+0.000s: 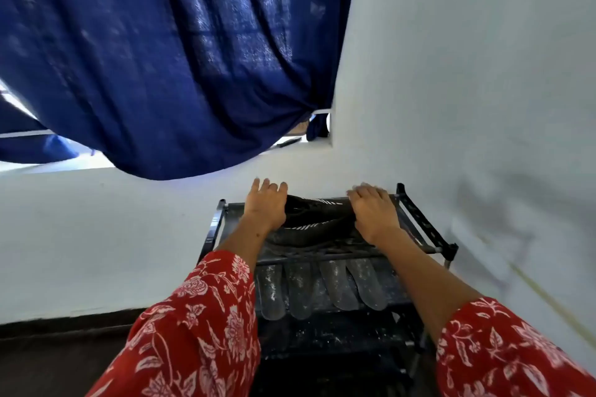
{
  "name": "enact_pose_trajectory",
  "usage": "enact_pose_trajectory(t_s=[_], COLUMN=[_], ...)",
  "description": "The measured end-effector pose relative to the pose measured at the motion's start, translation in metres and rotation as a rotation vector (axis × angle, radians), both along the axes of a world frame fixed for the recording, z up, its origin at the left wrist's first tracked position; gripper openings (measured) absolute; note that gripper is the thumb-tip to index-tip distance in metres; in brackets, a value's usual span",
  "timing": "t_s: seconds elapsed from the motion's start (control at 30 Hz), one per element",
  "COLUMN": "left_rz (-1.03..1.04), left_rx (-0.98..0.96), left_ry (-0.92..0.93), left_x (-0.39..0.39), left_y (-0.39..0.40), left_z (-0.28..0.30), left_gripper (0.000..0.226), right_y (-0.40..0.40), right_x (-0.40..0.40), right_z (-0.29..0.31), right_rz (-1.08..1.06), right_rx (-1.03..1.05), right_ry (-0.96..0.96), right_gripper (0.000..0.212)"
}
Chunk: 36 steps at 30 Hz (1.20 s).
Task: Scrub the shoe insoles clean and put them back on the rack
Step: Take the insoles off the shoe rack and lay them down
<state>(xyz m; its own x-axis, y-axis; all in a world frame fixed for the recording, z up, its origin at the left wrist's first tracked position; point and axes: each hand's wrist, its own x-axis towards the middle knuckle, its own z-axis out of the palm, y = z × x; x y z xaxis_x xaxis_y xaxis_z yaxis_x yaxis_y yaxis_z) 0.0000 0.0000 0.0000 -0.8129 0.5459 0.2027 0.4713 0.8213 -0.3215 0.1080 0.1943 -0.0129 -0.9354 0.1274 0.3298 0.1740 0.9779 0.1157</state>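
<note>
Nearest me my two red floral sleeves (pixel 200 332) reach forward over a dark, dusty shoe rack (pixel 429 229) that stands in a corner against white walls (pixel 467 74), with dark floor (pixel 48 361) at lower left. On the shelf below my forearms four grey insoles (pixel 325 287) lie side by side, speckled with white dust, their rounded ends toward me; they sit well short of my fingers and neither hand touches them. On the top shelf a pair of black knit sneakers (pixel 314 219) with white stripes lies between my hands. My left hand (pixel 266 203) rests at the sneakers' left side, fingers straight and pointing at the wall. My right hand (pixel 374 209) lies on their right end, fingers bent down over the far edge, though I cannot tell whether it grips. Beyond, a deep blue curtain (pixel 167 58) hangs over a bright window.
</note>
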Motion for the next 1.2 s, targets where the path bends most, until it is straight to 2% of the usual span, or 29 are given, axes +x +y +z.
enact_pose_trajectory(t_s=[0.17,0.23,0.37,0.63,0.77,0.9,1.0,1.07,1.2], left_rz=[-0.045,-0.072,-0.131,-0.177,-0.225,-0.241,-0.297,-0.313,-0.294], left_rx=[-0.225,-0.286,-0.406,-0.505,-0.499,-0.507,-0.523,-0.426,-0.078], left_ry=[-0.040,-0.027,0.021,0.031,0.055,0.101,0.177,0.160,-0.068], left_x=[-0.029,-0.041,-0.058,-0.071,-0.065,-0.042,-0.018,0.002,0.050], left_y=[0.004,0.008,0.016,0.026,0.022,0.027,0.031,0.029,0.017], left_z=[-0.019,-0.023,-0.023,-0.034,-0.019,0.014,0.046,0.067,0.101], left_gripper=[0.064,0.052,0.031,0.026,0.022,0.017,0.020,0.022,0.028], right_y=[0.022,0.028,0.033,0.032,0.025,0.003,-0.016,-0.027,-0.038], right_x=[-0.009,-0.015,-0.024,-0.027,-0.015,0.007,0.037,0.063,0.110], right_z=[-0.026,-0.030,-0.037,-0.043,-0.014,0.046,0.093,0.123,0.157], right_rz=[0.001,0.026,0.036,-0.020,-0.009,-0.009,-0.045,-0.099,-0.202], right_rx=[0.034,0.043,0.089,0.038,-0.004,-0.057,-0.052,-0.064,-0.099], right_ry=[-0.130,-0.147,-0.127,-0.068,-0.023,0.003,0.000,-0.045,-0.129], right_gripper=[0.043,0.037,0.028,0.022,0.023,0.017,0.021,0.024,0.016])
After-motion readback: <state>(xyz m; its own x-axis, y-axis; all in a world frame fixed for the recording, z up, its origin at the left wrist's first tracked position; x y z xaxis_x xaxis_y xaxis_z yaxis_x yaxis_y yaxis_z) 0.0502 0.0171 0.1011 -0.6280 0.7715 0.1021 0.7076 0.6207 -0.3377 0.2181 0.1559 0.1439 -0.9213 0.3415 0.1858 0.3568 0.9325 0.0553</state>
